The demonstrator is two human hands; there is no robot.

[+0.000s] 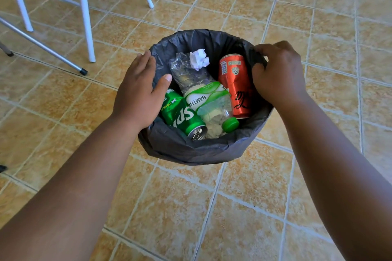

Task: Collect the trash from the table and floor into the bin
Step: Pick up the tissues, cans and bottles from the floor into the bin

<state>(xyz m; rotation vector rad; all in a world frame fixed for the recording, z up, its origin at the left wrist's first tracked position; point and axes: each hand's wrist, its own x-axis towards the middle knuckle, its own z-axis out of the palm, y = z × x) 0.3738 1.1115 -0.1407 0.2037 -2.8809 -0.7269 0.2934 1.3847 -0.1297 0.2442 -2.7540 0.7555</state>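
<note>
Holding the bin [191,150] at both sides, the person stands over it on the tiled floor [254,207]. The left hand [137,91] lies flat and open against the left edge of the black liner bag [212,40], thumb pointing inside, not closed on anything. The right hand [277,72] is closed and pinches a fold of the liner at the right rim.

The trash is already inside the bin: a green can [180,116] at the left, a crushed plastic bottle [203,99] with a green cap [230,124] in the middle, a red can [235,85] at the right, and a crumpled paper ball [199,59] on top of the bottle. No trash shows on the visible floor; the table top is out of view, only white legs [84,12] are seen.

It seems the collecting step is nearly finished, and the hands now deal with the bag. The next move probably calls for the left hand to grip the liner too, so both sides can be gathered evenly without tipping the cans out.
</note>
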